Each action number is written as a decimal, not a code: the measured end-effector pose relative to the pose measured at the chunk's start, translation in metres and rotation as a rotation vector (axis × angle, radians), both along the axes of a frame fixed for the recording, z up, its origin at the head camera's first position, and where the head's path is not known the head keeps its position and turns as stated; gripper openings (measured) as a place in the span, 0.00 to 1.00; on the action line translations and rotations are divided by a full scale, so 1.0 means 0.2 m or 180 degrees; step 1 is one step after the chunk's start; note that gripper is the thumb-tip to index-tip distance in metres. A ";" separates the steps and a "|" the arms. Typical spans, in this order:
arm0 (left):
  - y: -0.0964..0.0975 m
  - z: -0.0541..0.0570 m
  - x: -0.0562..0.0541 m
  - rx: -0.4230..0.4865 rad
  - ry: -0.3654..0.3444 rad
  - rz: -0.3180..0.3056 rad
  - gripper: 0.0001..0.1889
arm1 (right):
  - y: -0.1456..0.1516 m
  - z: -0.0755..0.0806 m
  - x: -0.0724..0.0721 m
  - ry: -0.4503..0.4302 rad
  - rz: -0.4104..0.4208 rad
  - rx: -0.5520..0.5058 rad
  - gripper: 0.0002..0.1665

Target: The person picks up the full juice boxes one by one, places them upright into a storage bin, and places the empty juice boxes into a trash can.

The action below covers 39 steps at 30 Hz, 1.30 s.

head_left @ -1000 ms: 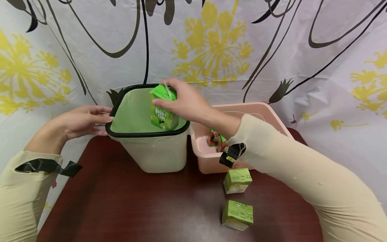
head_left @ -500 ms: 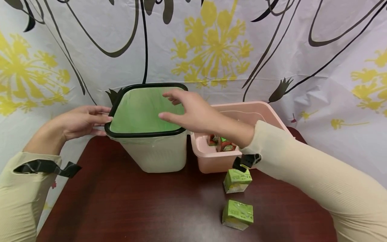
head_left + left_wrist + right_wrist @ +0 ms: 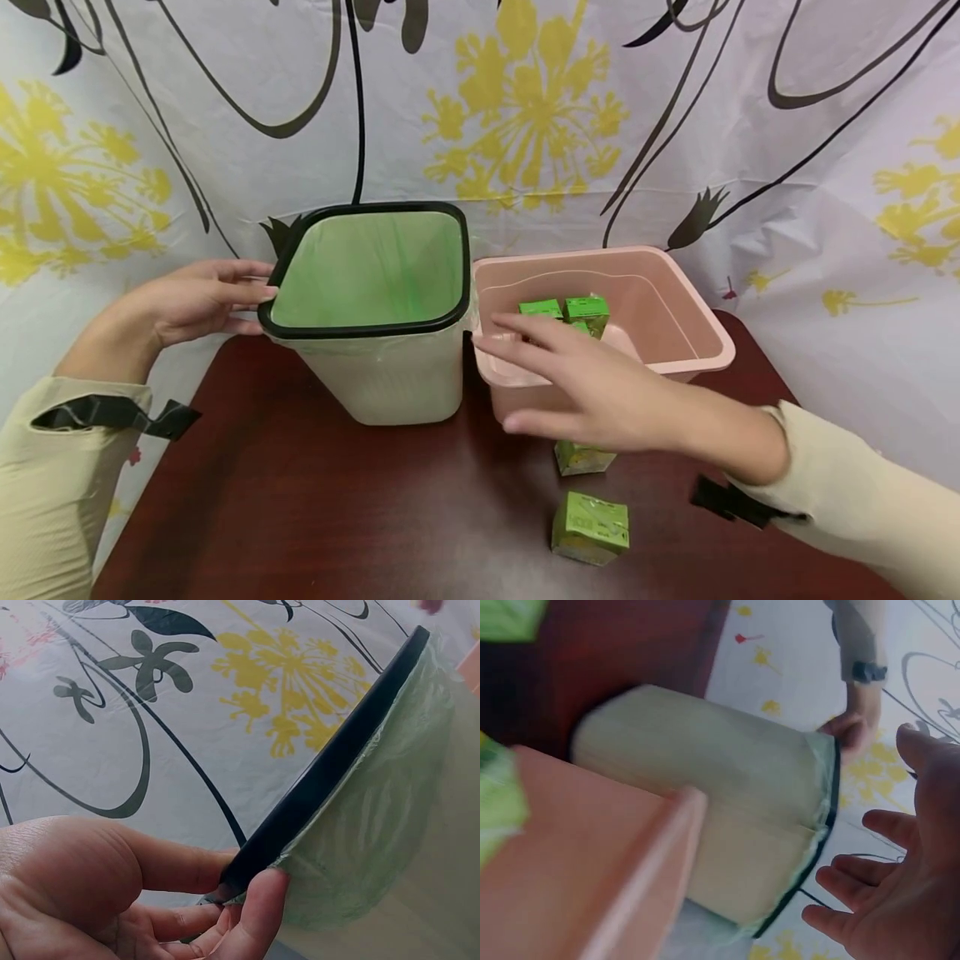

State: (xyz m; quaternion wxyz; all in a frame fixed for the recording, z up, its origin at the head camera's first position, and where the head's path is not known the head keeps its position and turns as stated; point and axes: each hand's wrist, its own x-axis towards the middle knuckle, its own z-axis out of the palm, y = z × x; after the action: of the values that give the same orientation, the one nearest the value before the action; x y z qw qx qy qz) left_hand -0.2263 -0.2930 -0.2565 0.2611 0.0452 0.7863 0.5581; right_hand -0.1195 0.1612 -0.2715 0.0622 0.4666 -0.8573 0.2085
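Observation:
At the left, my left hand (image 3: 198, 302) pinches the black rim of a whitish trash bin (image 3: 397, 379) lined with a green bag. The left wrist view has the thumb and fingers on both sides of that rim (image 3: 330, 769). My right hand (image 3: 600, 392), empty with fingers spread, is over the front edge of a pink plastic basin (image 3: 678, 312). Green drink cartons (image 3: 587, 310) lie in the basin, partly hidden by the hand. On the table, one green carton (image 3: 591, 529) stands in front; another carton (image 3: 585, 460) is mostly covered by the right hand.
Bin and basin stand side by side on a dark red-brown table (image 3: 315, 500). Behind them hangs a white sheet (image 3: 660, 100) with yellow and grey plant prints. A black strap (image 3: 112, 414) circles the left sleeve.
The right hand let go of a green carton inside the bin, then swung right and toward the front, away from the bin. The left hand has stayed at the rim.

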 end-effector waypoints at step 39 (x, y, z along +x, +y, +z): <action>0.00 0.01 0.01 0.0036 -0.0016 0.0112 0.32 | 0.41 -0.91 0.36 -0.1517 -0.0021 -0.0693 0.46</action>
State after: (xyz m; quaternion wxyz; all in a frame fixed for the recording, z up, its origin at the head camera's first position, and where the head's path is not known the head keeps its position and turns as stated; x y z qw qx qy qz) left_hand -0.2246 -0.2927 -0.2552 0.2529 0.0315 0.7832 0.5671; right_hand -0.0480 0.2427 -0.4544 -0.0910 0.3920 -0.8218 0.4033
